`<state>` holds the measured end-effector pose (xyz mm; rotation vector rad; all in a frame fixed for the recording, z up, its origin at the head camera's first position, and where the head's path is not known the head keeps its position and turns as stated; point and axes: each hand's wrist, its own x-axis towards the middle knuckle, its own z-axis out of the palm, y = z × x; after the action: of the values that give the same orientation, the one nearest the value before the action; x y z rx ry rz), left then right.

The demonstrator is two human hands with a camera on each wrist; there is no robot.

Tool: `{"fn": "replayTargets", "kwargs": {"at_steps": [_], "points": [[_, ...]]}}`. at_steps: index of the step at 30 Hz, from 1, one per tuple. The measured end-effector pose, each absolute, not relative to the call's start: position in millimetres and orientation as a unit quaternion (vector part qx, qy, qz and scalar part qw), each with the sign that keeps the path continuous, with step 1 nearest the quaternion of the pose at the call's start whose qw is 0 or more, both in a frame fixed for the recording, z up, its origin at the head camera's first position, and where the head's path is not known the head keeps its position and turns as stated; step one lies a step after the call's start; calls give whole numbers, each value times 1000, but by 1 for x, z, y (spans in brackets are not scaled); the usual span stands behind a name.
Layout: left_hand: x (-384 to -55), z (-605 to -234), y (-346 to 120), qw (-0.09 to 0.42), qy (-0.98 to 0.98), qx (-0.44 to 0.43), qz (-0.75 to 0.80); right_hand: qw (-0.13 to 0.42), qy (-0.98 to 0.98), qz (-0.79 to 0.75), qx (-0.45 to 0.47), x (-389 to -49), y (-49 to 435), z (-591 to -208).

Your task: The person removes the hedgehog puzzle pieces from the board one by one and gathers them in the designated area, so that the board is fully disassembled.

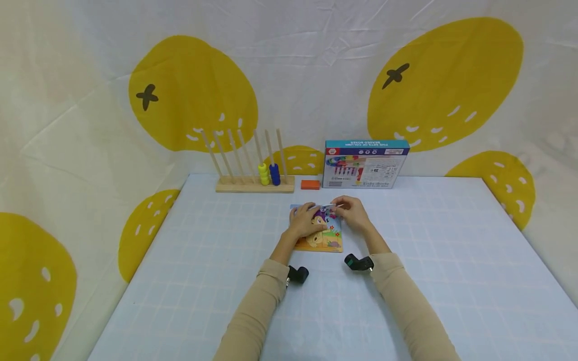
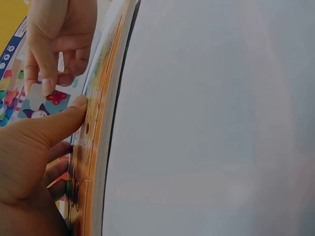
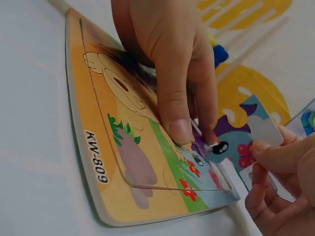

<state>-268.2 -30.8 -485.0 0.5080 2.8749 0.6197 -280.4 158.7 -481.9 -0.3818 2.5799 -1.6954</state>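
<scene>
A picture puzzle board [image 1: 322,244] lies on the table in front of me, its orange border marked KW-809 in the right wrist view. My left hand [image 1: 304,223] rests across its left and upper part, with the thumb [image 3: 177,123] pressing on the picture. Part of the picture is hidden beneath that hand. Over the board's upper right corner, my right hand [image 1: 353,213] pinches a puzzle piece [image 3: 262,130] between thumb and fingers. Purple shapes, a black eye and red flowers show on the piece, which is tilted up from the board.
Behind the board stands a wooden rack [image 1: 253,188] of upright rods, with yellow beads [image 1: 264,174] and blue beads [image 1: 275,174] on two of them. An orange block [image 1: 310,185] lies between the rack and an upright toy box [image 1: 366,165]. A patterned cloth hangs behind.
</scene>
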Motion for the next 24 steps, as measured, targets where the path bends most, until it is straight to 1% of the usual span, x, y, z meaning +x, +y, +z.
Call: {"fn": "replayTargets", "kwargs": {"at_steps": [3, 9, 14, 20, 24], "points": [[-268, -485, -30, 76, 960, 169, 209, 11, 821, -561, -106, -281, 161, -481], [-269, -486, -28, 77, 959, 176, 207, 40, 819, -572, -20, -283, 189, -481], [-269, -485, -30, 74, 957, 180, 213, 47, 830, -555, 10, -273, 239, -478], [-268, -483, -31, 70, 955, 180, 227, 15, 870, -490, 43, -255, 307, -473], [-267, -483, -32, 72, 955, 180, 226, 9, 892, -443, 90, -245, 338, -473]]}}
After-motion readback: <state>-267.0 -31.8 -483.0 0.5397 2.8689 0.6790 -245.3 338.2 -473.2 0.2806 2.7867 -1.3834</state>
